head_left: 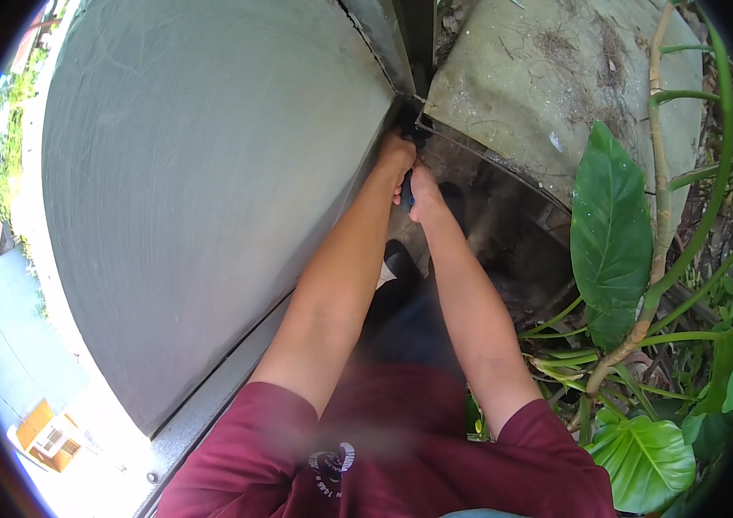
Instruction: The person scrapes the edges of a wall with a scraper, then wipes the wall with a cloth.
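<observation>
Both arms reach forward into a narrow gap between a grey-green wall panel [211,173] and a weathered slab [522,95]. My left hand [397,155] is closed round something dark at the gap's far corner, close against the panel's edge. Just to its right and slightly lower, my right hand [423,188] is wrapped round a dark handle-like object [407,192]. The two hands are side by side, nearly touching. What the dark object joins at its upper end is lost in shadow.
A dark shoe [398,257] stands on the ground below the hands. On the right are a large green leaf [612,233] and a thick plant stem [658,173]. An orange and white box [48,436] lies at the lower left, beyond the panel.
</observation>
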### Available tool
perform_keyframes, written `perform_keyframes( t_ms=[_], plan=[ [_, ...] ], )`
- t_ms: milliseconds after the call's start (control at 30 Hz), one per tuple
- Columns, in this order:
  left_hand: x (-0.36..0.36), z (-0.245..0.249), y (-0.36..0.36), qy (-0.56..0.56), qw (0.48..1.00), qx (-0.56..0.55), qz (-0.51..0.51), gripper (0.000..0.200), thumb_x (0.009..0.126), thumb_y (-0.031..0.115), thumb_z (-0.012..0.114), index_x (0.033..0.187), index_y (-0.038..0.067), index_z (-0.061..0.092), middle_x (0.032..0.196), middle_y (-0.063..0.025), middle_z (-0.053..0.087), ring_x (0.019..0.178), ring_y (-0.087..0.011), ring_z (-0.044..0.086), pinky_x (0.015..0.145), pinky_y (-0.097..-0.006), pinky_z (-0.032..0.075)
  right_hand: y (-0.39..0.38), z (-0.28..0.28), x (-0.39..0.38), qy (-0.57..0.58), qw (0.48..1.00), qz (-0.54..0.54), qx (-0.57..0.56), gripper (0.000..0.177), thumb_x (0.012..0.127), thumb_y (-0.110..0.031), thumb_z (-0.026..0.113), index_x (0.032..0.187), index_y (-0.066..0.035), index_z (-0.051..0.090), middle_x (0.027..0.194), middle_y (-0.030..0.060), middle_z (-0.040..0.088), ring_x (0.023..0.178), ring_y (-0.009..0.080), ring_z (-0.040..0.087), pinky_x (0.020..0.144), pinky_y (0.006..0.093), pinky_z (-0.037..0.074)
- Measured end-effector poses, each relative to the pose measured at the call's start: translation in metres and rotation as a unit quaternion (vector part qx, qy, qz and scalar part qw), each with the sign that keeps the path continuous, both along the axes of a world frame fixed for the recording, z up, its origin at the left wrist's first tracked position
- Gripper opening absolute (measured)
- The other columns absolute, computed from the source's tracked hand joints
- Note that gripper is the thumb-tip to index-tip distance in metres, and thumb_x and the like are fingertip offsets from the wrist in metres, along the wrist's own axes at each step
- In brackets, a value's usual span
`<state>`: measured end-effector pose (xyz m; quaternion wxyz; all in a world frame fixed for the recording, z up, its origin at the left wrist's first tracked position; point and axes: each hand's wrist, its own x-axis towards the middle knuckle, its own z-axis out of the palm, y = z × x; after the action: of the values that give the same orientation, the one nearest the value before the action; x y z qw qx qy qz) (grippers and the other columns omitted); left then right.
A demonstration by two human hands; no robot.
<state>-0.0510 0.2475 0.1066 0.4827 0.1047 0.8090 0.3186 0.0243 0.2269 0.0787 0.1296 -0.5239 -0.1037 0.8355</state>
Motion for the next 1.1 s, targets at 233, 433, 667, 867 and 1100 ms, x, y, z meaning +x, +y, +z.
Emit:
perform_keyframes(
  t_ms=[233,433,667,867,1100],
  plan=[
    [0.002,-0.015,0.004,-0.086,0.992,0.063,0.072,0.035,0.097,0.008,0.042,0.132,0.002,0.046,0.088,-0.0179,0.065,0.068,-0.0249,0.060,0.054,-0.0413,0.049,0.020,0.032,0.014,-0.071,0.989,0.076,0.102,0.031,0.100,-0.037,0.042,0.094,-0.010,0.054,0.059,0.0016,0.052,0.044,0.0135,0.051,0.037,0.0291,0.041],
    [0.026,-0.031,-0.016,-0.207,0.941,0.209,0.168,0.034,0.100,0.005,0.039,0.133,0.004,0.035,0.095,-0.0166,0.062,0.075,-0.0240,0.063,0.061,-0.0381,0.055,0.023,0.020,0.048,-0.084,0.958,0.179,0.209,0.035,0.100,-0.039,0.040,0.110,-0.009,0.054,0.059,0.0021,0.051,0.040,0.0126,0.048,0.036,0.0283,0.041],
    [0.035,-0.021,-0.009,-0.279,0.878,0.308,0.240,0.038,0.098,0.001,0.042,0.135,0.003,0.033,0.107,-0.0147,0.059,0.087,-0.0236,0.063,0.073,-0.0379,0.054,0.037,0.029,0.060,-0.174,0.890,0.258,0.332,0.037,0.100,-0.036,0.042,0.118,-0.006,0.054,0.059,0.0017,0.050,0.040,0.0114,0.048,0.035,0.0268,0.038],
    [0.030,-0.036,-0.010,-0.247,0.891,0.304,0.230,0.035,0.097,-0.001,0.042,0.131,0.004,0.038,0.109,-0.0147,0.060,0.082,-0.0242,0.064,0.074,-0.0377,0.054,0.034,0.008,0.054,-0.163,0.904,0.257,0.301,0.043,0.099,-0.037,0.044,0.130,-0.006,0.049,0.060,0.0027,0.051,0.040,0.0114,0.047,0.036,0.0268,0.039],
    [0.042,-0.029,-0.004,-0.249,0.891,0.311,0.218,0.040,0.097,0.000,0.044,0.136,0.003,0.037,0.103,-0.0134,0.062,0.078,-0.0200,0.062,0.065,-0.0332,0.051,0.041,-0.006,0.071,-0.112,0.926,0.210,0.292,0.042,0.098,-0.041,0.044,0.123,-0.009,0.054,0.066,0.0041,0.053,0.048,0.0110,0.049,0.041,0.0267,0.042]
  ],
)
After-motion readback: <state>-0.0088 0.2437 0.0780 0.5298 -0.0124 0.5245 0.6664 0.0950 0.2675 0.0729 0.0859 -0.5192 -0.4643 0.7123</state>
